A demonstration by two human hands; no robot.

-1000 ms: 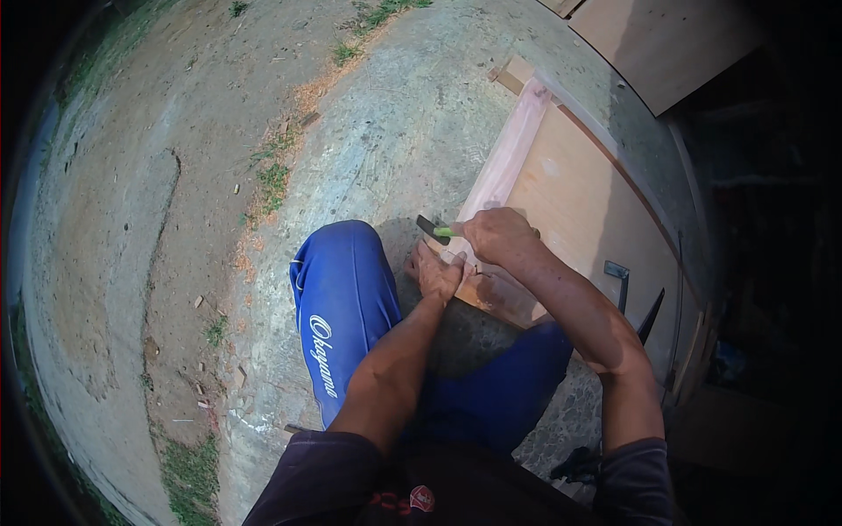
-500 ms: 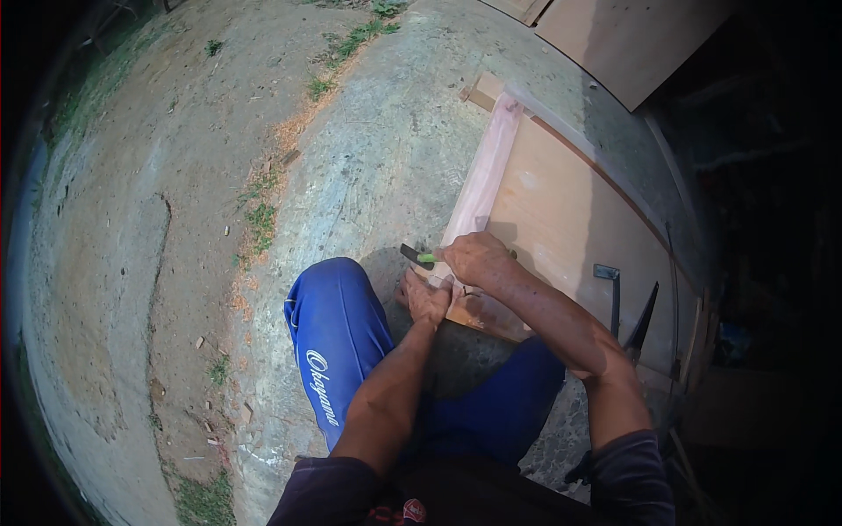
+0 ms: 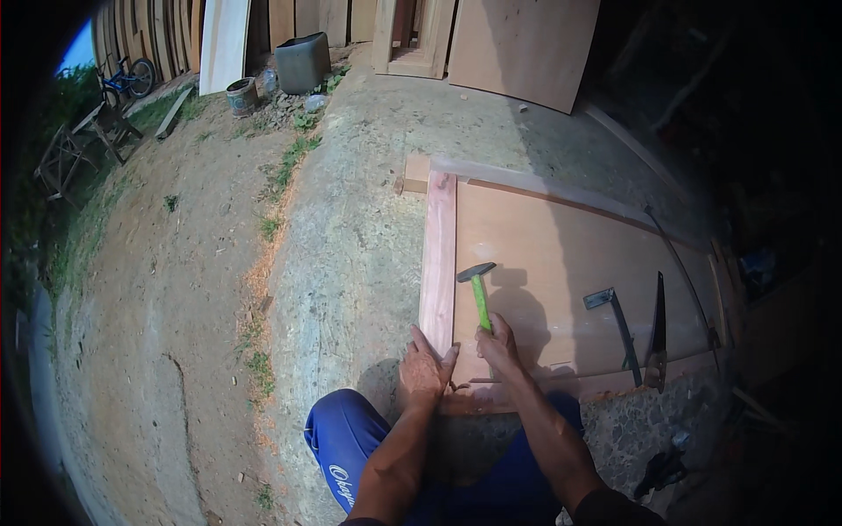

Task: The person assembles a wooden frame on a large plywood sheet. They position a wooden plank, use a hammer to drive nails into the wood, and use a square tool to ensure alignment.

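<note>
My right hand is closed round the bright green handle of a hammer, its dark head raised above a light brown wooden panel. My left hand grips the near end of the panel frame's pinkish left rail, thumb along the inner edge and fingers at the outer edge. That hand covers part of the near left corner. The panel lies flat on the concrete, in front of my blue-clad knees.
A try square and a dark-bladed handsaw lie at the panel's right. Wood blocks support its far left corner. Boards lean at the back, beside a grey plastic container. Dirt ground lies left.
My right hand has drawn the hammer away from the near left corner, back to the right, with its head now pointing away from me. My left hand stays at the rail's end. The view has tilted up.
</note>
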